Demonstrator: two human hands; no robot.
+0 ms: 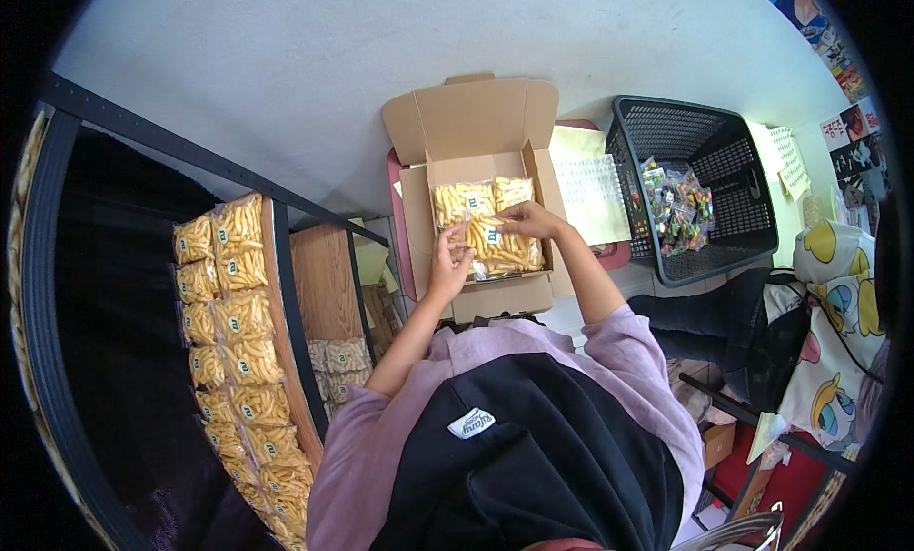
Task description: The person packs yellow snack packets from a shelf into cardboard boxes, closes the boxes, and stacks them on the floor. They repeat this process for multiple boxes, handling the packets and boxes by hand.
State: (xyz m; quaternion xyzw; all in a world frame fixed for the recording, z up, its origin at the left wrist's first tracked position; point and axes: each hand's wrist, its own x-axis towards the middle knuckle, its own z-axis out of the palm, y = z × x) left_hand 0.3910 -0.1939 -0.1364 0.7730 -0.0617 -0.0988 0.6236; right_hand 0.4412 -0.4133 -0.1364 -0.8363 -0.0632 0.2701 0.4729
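An open cardboard box [493, 112] stands before me, its lid raised against the wall. Clear bags of yellow stick-shaped snacks [514, 190] with a round label lie inside it. Both my hands are over the box, on one such bag [493, 233] that rests above the others. My left hand [450, 265] grips its left edge between thumb and fingers. From the upper right, my right hand [532, 220] holds the same bag, its fingertips near the label.
A black plastic crate [767, 215] with small colourful packets [678, 208] is on the right, past printed yellow sheets [585, 187]. Shelves at left hold rows of snack bags [243, 315]. Another person [742, 322] is at the far right. A metal shelf frame [178, 148] crosses the left side.
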